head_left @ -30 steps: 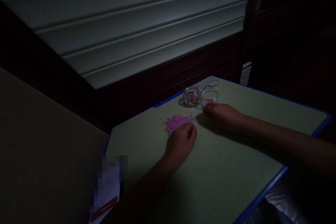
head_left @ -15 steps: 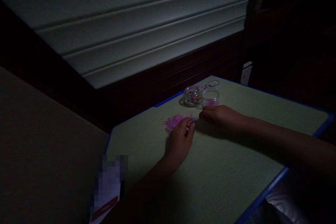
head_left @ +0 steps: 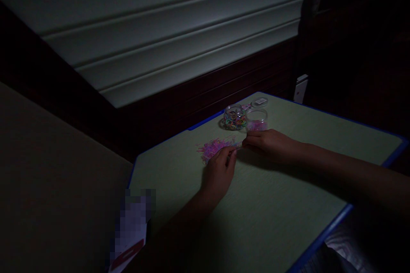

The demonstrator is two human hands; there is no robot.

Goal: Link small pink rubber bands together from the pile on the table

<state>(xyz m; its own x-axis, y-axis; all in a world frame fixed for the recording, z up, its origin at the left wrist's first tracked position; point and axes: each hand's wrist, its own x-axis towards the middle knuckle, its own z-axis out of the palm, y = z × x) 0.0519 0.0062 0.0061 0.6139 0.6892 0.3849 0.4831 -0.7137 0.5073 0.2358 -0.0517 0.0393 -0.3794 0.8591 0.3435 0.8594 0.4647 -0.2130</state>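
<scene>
A loose pile of small pink and purple elastic bands [head_left: 213, 147] lies on the pale green tabletop. My left hand [head_left: 221, 170] reaches over the pile's near right side, its thumb and forefinger pinched together at the bands' edge. Just right of it, my right hand [head_left: 270, 145] is closed in a pinch, with a thin pale bit showing between the two hands' fingertips. Dim light keeps the exact bands in the fingers from being made out. Behind my right hand stands an open clear jar [head_left: 257, 115] with pink bands inside.
Left of that jar is a round clear container [head_left: 233, 118] of multicoloured hair ties. A clear lid [head_left: 259, 102] with a white label lies behind them. The table [head_left: 272, 213] has a blue edge. A ribbed pale panel [head_left: 179, 30] rises beyond it.
Both hands stay almost in place. My left fingertips have drawn down slightly, and more of the pile's right side shows.
</scene>
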